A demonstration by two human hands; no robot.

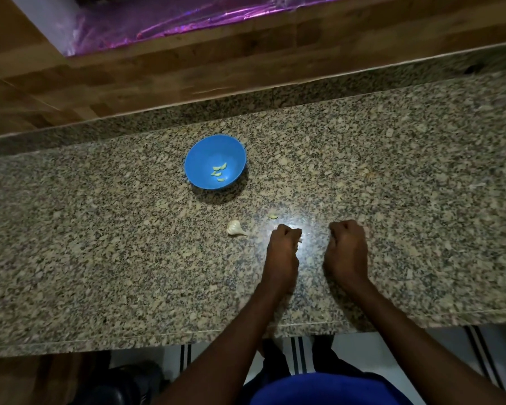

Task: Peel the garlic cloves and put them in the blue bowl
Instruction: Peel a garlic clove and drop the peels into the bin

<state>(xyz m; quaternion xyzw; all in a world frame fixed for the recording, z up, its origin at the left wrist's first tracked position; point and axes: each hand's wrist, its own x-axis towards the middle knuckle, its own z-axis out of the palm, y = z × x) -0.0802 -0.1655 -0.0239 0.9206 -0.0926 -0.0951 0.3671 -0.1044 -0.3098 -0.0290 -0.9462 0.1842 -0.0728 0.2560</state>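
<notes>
In the head view, a speckled grey-and-beige granite tabletop [100, 258] fills the middle of the frame, with a brown wooden panel [129, 68] across the top and a shiny purple sheet [158, 21] at the upper centre.

The round blue plastic bowl [215, 161] stands above and left of centre, with four pale green peeled cloves [219, 171] lying together on its floor. Below it, a small white garlic bulb piece with a pointed tail [236, 228] rests on the stone, and a pale scrap of garlic or skin [273, 216] lies just up and right of it.

The left hand [282, 252] sits just right of centre with its fingers curled in; a bit of whitish garlic [299, 241] shows at its fingertips, so its grip closes on that piece. The bulb piece lies close to the left of this hand, not touching it.

The right hand [346, 249] is further right, apart from the left, fingers curled into a fist; whether its grip holds anything cannot be told.
</notes>
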